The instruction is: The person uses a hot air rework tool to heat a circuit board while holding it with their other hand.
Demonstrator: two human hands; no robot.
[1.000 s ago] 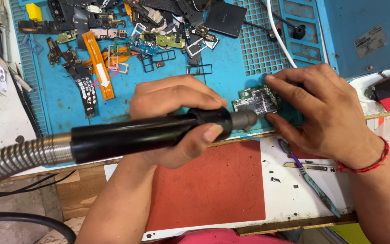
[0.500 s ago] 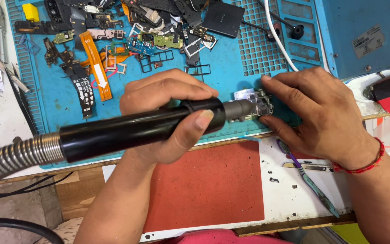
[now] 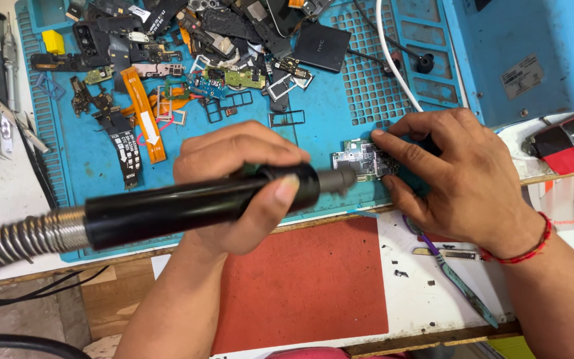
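On the blue silicone work mat [image 3: 101, 166], near its front edge, lay a small circuit board [image 3: 361, 159], flat, silvery with green patches and irregular in outline. My right hand [image 3: 460, 179] pinned it from the right side: the fingertips [image 3: 380, 136] pressed on its upper and right edges, the grip closed onto the board against the mat. My left hand [image 3: 247, 189] was wrapped fully around a hot-air handpiece [image 3: 200, 203], a smooth, glossy black cylinder lying nearly level across the view. Its short grey metal nozzle [image 3: 341, 179] pointed right and sat just beside the left edge of the board; I could not tell whether it touched. At the rear of the handpiece a ribbed, coiled metal hose [image 3: 18, 242] ran off to the left.

The mat was rubbery, with moulded rectangular recesses [image 3: 426, 60] and grid-textured zones along its top and left borders. The recesses that showed held nothing that I could make out. Across the upper mat lay a loose heap of phone parts [image 3: 234, 40]: dark frames, small green boards, thin metal trays and a flat orange ribbon cable [image 3: 142, 110]. A black square battery-like slab [image 3: 321, 46] rested near a white cable [image 3: 393, 60]. Below the mat, on the desk [image 3: 420, 299], a matte red pad [image 3: 300, 286] lay flat, and a blue-handled tool [image 3: 456, 279] lay to its right. A red thread bracelet [image 3: 526, 246] circled my right wrist.
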